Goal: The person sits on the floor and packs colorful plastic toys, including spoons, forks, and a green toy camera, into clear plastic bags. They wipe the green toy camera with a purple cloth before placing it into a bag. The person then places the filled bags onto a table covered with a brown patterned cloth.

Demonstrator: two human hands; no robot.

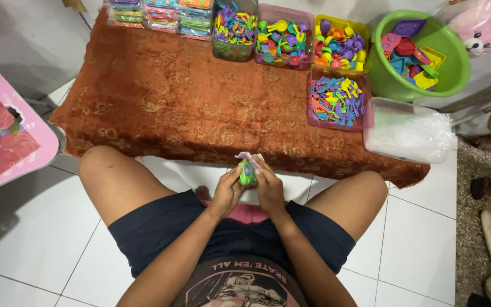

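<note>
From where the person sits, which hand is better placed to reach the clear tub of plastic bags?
Probably the right hand: the clear tub sits on the person's right side, while the left hand would have to cross over.

1. Both forearms are extended forward from the lower edge of the view and are angled inward towards each other.
2. The left hand (227, 193) and the right hand (269, 190) are brought together in front of the body, between the spread knees.
3. The fingers of both hands are curled inward, and the fingertips are pressed close together.
4. Both wrists are kept nearly straight.
</note>
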